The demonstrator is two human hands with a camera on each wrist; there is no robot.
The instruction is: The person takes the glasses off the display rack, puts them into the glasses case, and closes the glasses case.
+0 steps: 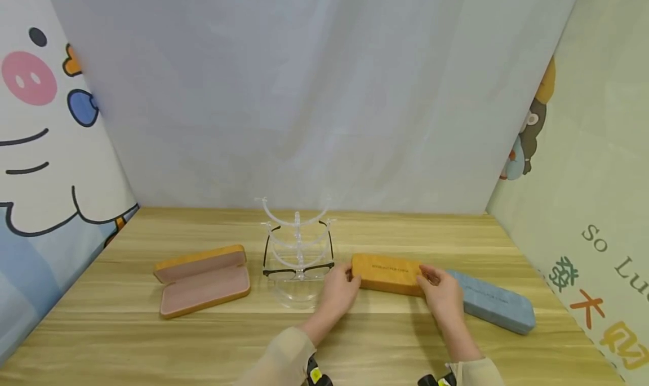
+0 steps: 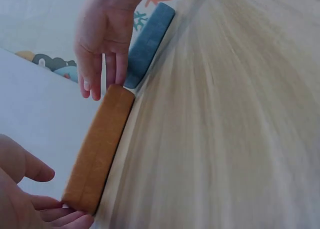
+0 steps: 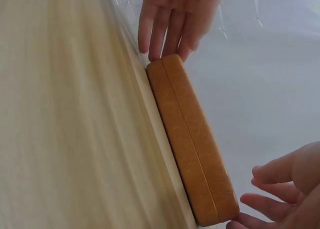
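A closed orange glasses case point(image 1: 387, 274) lies flat on the wooden table, a hand at each end. The left hand point(image 1: 338, 290) touches its left end with relaxed fingertips; in the left wrist view that hand point(image 2: 25, 189) has its thumb held off the case point(image 2: 100, 149). At the other end the right hand point(image 1: 444, 297) rests its fingertips, and in the right wrist view this hand point(image 3: 285, 189) also has its thumb apart from the case point(image 3: 192, 144).
A blue case point(image 1: 497, 301) lies right of the right hand. Left of the left hand stands a clear display rack point(image 1: 298, 234) bearing black-framed glasses point(image 1: 279, 273). Further left is an open orange case point(image 1: 205, 290) with pink lining. A pale curtain point(image 1: 304, 93) hangs behind.
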